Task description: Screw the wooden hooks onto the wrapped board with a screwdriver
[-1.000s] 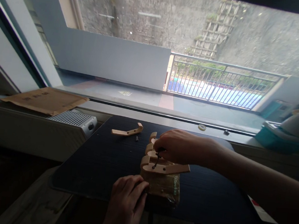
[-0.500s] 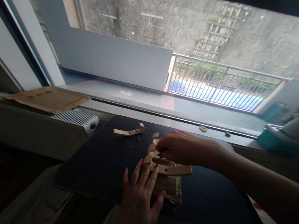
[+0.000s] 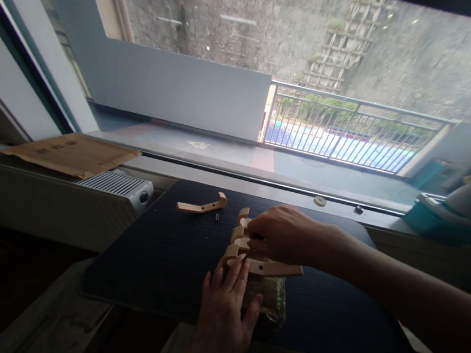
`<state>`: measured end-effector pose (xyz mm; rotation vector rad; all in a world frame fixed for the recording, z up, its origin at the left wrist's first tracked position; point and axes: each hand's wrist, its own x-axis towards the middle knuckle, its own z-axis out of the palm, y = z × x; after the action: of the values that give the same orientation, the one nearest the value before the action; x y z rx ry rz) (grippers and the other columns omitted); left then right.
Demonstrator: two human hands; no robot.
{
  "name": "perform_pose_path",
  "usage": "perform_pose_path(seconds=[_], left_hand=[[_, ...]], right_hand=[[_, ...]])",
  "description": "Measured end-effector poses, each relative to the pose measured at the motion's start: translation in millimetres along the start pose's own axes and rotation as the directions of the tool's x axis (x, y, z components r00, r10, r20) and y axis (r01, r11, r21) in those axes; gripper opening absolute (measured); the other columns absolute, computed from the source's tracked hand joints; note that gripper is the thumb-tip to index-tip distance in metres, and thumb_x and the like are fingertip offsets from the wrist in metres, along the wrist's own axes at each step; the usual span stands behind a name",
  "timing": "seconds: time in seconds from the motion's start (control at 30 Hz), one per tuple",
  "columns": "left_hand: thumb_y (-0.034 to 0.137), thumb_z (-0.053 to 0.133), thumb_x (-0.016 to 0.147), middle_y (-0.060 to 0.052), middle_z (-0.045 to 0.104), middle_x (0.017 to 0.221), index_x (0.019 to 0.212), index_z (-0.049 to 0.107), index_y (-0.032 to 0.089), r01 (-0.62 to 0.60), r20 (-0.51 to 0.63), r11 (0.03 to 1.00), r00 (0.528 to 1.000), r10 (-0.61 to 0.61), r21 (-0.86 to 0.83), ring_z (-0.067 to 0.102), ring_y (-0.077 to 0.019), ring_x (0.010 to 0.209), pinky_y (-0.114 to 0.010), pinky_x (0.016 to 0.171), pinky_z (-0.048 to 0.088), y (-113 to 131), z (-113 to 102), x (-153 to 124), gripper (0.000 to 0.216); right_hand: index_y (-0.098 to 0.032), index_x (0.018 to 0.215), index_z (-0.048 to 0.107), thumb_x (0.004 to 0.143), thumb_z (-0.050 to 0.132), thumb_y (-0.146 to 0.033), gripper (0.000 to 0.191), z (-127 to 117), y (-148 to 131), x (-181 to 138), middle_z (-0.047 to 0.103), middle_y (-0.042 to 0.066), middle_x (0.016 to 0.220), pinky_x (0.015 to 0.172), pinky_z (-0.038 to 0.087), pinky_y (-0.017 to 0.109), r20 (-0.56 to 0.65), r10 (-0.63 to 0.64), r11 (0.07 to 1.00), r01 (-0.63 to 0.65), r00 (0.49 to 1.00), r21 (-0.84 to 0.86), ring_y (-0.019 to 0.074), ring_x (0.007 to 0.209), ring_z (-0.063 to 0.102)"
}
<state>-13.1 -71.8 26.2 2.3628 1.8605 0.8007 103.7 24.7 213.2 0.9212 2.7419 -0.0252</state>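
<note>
A pale wooden hook (image 3: 278,270) with a curled end and a dark hole lies across a clear-wrapped brown block (image 3: 268,293). My left hand (image 3: 226,311) stretches its fingers onto the curled end of this hook, with the thumb apart beside the block. Just above, my right hand (image 3: 274,233) is closed in a pinch around a thin dark tool that looks like a screwdriver, mostly hidden by the fingers. Behind the front hook, a second wooden hook (image 3: 237,234) and a third wooden hook (image 3: 243,216) show their curled ends, partly covered by my right hand.
A loose wooden hook (image 3: 201,209) lies at the back left of the dark table (image 3: 161,252), with small screws (image 3: 217,217) beside it. A tape roll (image 3: 320,201) rests on the window sill. Left are a radiator (image 3: 113,184) and brown envelope (image 3: 71,152); right, a teal bin (image 3: 431,217).
My left fingers have drawn closer together and pushed slightly forward onto the hook, near the tool's tip. My right hand stays almost in place, and the tool's shaft shows less now.
</note>
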Motion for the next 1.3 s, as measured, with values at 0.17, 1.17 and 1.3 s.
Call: perform_pose_path(seconds=[0.17, 1.17, 1.3], left_hand=[[0.033, 0.04, 0.09, -0.012, 0.042, 0.142, 0.139, 0.035, 0.015, 0.003, 0.032, 1.0, 0.999, -0.004, 0.018, 0.038, -0.0323, 0.127, -0.056, 0.096, 0.038, 0.9, -2.6, 0.7, 0.053], [0.031, 0.041, 0.089, -0.012, 0.049, 0.137, 0.139, 0.036, 0.017, -0.03, 0.01, 0.996, 1.0, 0.029, 0.086, 0.043, -0.0308, 0.121, -0.055, 0.095, 0.036, -0.9, -4.4, 0.7, 0.052], [0.03, 0.042, 0.089, -0.013, 0.048, 0.137, 0.139, 0.036, 0.016, -0.032, 0.013, 0.996, 0.999, 0.031, 0.086, 0.043, -0.0313, 0.121, -0.055, 0.095, 0.036, -0.7, -5.3, 1.1, 0.052]], right_hand=[[-0.017, 0.088, 0.064, 0.081, 0.053, -0.021, 0.013, -11.0, -0.2, -3.3, 0.062, 0.002, 0.073, 0.051, 0.028, 0.023, 0.063, -0.043, 0.997, 0.039, 0.997, 0.059, 0.0121, 0.061, 0.051], [-0.019, 0.092, 0.064, 0.082, 0.053, -0.026, 0.016, -18.7, 0.7, -5.0, 0.064, 0.002, 0.079, 0.054, 0.031, 0.024, 0.073, 0.001, 0.993, -0.01, 0.997, 0.113, 0.0128, 0.065, 0.052], [-0.018, 0.089, 0.064, 0.081, 0.052, -0.016, 0.015, -22.2, 1.8, -4.3, 0.064, 0.001, 0.079, 0.056, 0.032, 0.023, 0.086, -0.045, 0.987, 0.031, 0.995, 0.157, 0.011, 0.065, 0.051]])
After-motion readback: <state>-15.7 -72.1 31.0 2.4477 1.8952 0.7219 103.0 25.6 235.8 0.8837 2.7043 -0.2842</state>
